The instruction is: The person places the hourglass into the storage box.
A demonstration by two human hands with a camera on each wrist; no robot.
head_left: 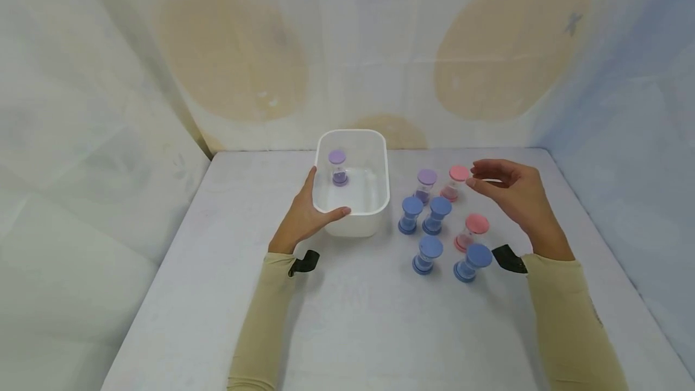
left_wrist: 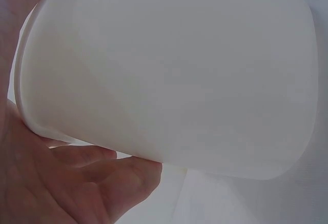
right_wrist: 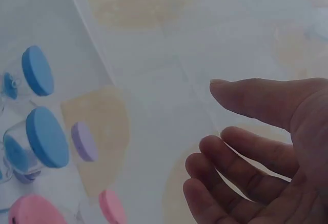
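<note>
Hourglass timers are standing in a cluster right of centre in the head view: a purple timer [head_left: 426, 184] and a pink timer [head_left: 455, 182] at the back, two blue ones [head_left: 411, 214] [head_left: 437, 215] in the middle, then a second pink [head_left: 472, 232] and two more blue [head_left: 426, 254] [head_left: 472, 262] nearest the viewer. The right hand [head_left: 513, 195] is hovering just right of the back pink timer, fingers loosely spread and holding nothing. At centre, the left hand [head_left: 306, 216] is gripping the near left corner of the white bin [head_left: 380, 165], thumb hooked over the rim. One purple timer [head_left: 338, 167] is standing upright inside the bin. Everything is resting on the pale table [head_left: 353, 312].
</note>
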